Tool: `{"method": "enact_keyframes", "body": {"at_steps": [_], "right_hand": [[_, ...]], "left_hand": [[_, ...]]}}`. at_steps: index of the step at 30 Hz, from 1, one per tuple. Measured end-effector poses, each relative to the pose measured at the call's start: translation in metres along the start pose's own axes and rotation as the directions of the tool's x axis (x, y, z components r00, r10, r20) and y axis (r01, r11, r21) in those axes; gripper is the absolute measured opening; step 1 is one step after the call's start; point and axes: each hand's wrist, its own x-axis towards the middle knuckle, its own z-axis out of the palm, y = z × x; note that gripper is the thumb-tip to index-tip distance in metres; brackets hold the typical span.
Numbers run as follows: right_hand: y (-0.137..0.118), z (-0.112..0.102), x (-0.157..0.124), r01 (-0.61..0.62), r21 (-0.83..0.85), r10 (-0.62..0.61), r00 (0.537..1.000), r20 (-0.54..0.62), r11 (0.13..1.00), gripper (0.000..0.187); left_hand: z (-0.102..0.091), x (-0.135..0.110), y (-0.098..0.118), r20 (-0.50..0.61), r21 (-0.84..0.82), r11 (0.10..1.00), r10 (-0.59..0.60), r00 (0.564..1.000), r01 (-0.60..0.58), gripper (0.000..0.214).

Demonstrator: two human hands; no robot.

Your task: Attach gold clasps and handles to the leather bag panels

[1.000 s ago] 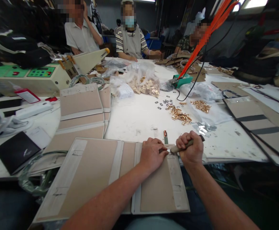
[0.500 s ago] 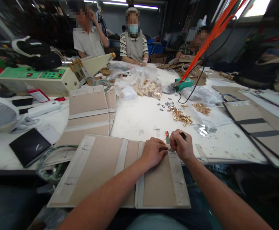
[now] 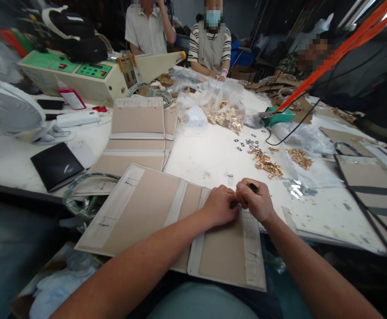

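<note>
A beige board panel [image 3: 156, 199] with pale strips and short black pen-like marks lies open before me, over the table's front edge. At its upper right edge, my left hand [image 3: 222, 204] rests on it with curled fingers; whatever they pinch is hidden. Close against those fingertips, my right hand [image 3: 255, 199] is closed round a black-handled tool [image 3: 253, 188]. Only the handle's end shows above the fist, so its kind and tip cannot be made out. A pale strip [image 3: 251, 243] runs down the panel below the right hand.
Gold metal fittings [image 3: 265, 164] and small silver pieces [image 3: 251, 142] lie beyond my hands. Similar panels [image 3: 137, 119] are stacked left, near a black booklet [image 3: 57, 166], fan [image 3: 7, 104] and sealing machine [image 3: 70, 77]. An orange cord [image 3: 329, 57] hangs right. Co-workers sit opposite.
My view has tilted down and turned left. My hands have drawn closer together at the panel's edge. The small green-and-orange item beside the right hand no longer shows.
</note>
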Motion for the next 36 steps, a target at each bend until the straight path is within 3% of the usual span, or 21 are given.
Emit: {"method": "enact_keyframes", "body": {"at_steps": [5, 11, 15, 19, 21, 24, 28, 31, 33, 36], "right_hand": [[-0.003, -0.007, 0.002, 0.015, -0.007, -0.014, 0.999, 0.037, 1.0, 0.043], [-0.008, -0.007, -0.004, 0.11, 0.325, -0.079, 0.991, -0.107, 0.939, 0.043], [-0.007, -0.008, -0.009, 0.1, 0.347, -0.047, 0.986, -0.158, 0.933, 0.039], [-0.011, -0.015, -0.008, 0.233, 0.418, -0.121, 0.953, -0.278, 0.878, 0.035], [-0.008, -0.016, -0.007, 0.226, 0.424, -0.092, 0.945, -0.313, 0.877, 0.037], [0.001, -0.016, -0.009, 0.169, 0.423, -0.033, 0.95, -0.31, 0.89, 0.039], [0.005, -0.015, -0.011, 0.216, 0.422, -0.083, 0.947, -0.31, 0.881, 0.038], [0.001, -0.018, -0.012, 0.134, 0.288, -0.045, 0.954, -0.297, 0.948, 0.04], [-0.003, -0.028, -0.016, 0.049, 0.042, -0.038, 0.969, -0.243, 0.998, 0.041], [-0.003, -0.048, -0.04, -0.052, -0.408, -0.009, 0.989, -0.148, 0.912, 0.039]], "left_hand": [[-0.002, -0.003, 0.003, 0.012, 0.003, 1.0, -0.008, 1.0, 0.008, 0.015], [-0.007, -0.005, 0.008, 0.05, -0.019, 0.997, -0.07, 0.996, 0.071, 0.018], [-0.006, -0.003, 0.008, 0.065, -0.024, 0.997, -0.077, 0.995, 0.079, 0.017], [-0.003, -0.004, 0.006, 0.004, -0.041, 0.997, -0.057, 0.998, 0.057, 0.016], [-0.003, -0.003, 0.007, -0.008, -0.043, 0.998, -0.046, 0.999, 0.045, 0.016], [-0.003, -0.001, 0.008, -0.005, -0.04, 0.998, -0.05, 0.999, 0.049, 0.014], [-0.002, 0.0, 0.008, -0.009, -0.038, 0.999, -0.038, 0.999, 0.037, 0.016], [0.001, 0.001, 0.006, -0.001, -0.029, 0.999, -0.042, 0.999, 0.042, 0.016], [0.001, 0.001, 0.005, 0.001, -0.023, 0.999, -0.045, 0.999, 0.045, 0.016], [-0.002, 0.002, 0.006, 0.008, -0.017, 0.999, -0.033, 0.999, 0.033, 0.016]]}}
